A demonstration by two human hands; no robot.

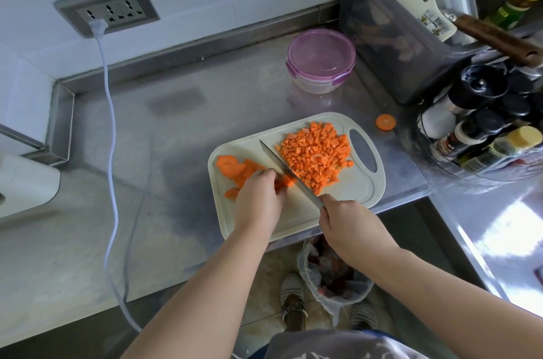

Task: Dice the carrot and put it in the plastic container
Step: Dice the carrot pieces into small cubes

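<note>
A pale cutting board [346, 197] lies on the steel counter. A heap of diced carrot [317, 153] covers its right half. Carrot slices [235, 167] lie on its left half. My left hand [258, 197] holds some of those slices down with curled fingers, just left of the blade. My right hand [349, 226] grips the handle of a knife [285, 167], whose blade runs diagonally between slices and dice. A clear plastic container [320, 62] with a purple clip lid on it stands behind the board.
A round carrot end [385, 122] lies on the counter right of the board. A spice rack [482, 123] and a grey bin [411, 35] stand at the right. A white cable [108, 112] hangs from a wall socket [108, 9]. A bagged waste bin [332, 276] sits on the floor.
</note>
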